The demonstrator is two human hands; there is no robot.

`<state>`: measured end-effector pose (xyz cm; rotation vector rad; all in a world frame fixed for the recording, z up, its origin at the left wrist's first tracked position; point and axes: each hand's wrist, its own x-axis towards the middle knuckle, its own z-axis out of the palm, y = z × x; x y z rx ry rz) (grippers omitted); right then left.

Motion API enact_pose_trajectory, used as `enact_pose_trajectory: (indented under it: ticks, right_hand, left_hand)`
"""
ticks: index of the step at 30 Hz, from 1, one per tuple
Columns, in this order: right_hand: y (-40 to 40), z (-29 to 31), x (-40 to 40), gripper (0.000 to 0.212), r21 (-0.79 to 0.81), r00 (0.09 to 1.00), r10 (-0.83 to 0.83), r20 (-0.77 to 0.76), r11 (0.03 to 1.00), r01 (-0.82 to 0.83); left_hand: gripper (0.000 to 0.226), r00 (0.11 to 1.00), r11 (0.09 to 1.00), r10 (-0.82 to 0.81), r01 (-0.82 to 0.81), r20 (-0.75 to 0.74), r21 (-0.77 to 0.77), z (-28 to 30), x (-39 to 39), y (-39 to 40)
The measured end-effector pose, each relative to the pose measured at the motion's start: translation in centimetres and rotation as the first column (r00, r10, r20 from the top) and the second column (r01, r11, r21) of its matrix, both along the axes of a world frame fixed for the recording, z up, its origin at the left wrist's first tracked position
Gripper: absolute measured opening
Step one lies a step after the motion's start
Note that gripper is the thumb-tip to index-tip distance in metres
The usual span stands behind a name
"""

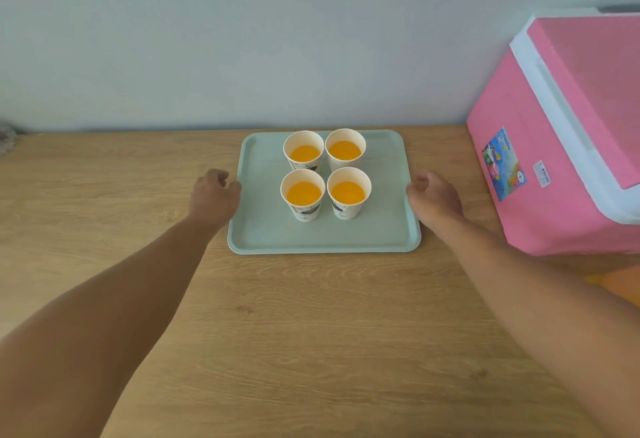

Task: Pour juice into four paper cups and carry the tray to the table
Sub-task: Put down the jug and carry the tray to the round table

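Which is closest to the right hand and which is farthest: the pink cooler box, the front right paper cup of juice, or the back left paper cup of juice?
From the right hand at the green tray's right edge, in the head view:
1. The front right paper cup of orange juice, just left of the hand.
2. The pink cooler box, on the hand's right.
3. The back left paper cup of orange juice, across the tray.

A pale green rectangular tray (263,223) lies flat on the wooden worktop (311,333). Four white paper cups (304,211) stand upright on it in a square, each partly filled with orange juice (304,193).
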<state>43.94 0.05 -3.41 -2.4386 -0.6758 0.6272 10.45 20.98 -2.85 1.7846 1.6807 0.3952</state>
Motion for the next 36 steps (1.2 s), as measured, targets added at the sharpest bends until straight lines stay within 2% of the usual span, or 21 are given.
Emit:
enact_pose_trajectory:
  ticks: [3,8,13,16,21,36]
  right_hand:
    - [0.0,-0.2,-0.3,0.047,-0.088,1.0,0.026,0.008,0.996,-0.025]
    - [0.2,0.7,-0.6,0.033,-0.197,0.991,0.131,0.034,0.973,-0.122]
    - [0.3,1.4,0.5,0.046,-0.194,0.976,0.198,-0.092,0.958,-0.212]
    - [-0.1,1.3,0.3,0.054,-0.102,0.971,0.152,-0.182,0.98,-0.173]
    - [-2.3,0.9,-1.3,0.057,-0.018,0.965,0.11,-0.238,0.993,-0.117]
    - [-14.3,2.1,-8.1,0.056,0.048,0.957,-0.107,-0.271,0.991,0.125]
  left_hand:
    - [0.045,0.999,0.997,-0.034,0.034,-0.007,-0.069,-0.4,-0.3,-0.8]
    - [0.033,0.998,0.994,-0.057,0.058,0.012,-0.092,-0.4,0.1,-0.7]
    - [0.04,0.991,0.977,-0.06,0.082,0.115,-0.195,-0.6,-0.7,0.2]
    - [0.041,0.982,0.962,0.023,0.03,0.19,-0.271,-0.5,-0.6,0.0]
    - [0.042,0.975,0.964,0.039,0.021,0.219,-0.264,-0.1,-1.1,-1.1]
    - [0.041,0.946,0.929,-0.223,0.28,0.236,-0.243,1.7,-2.2,-4.9]
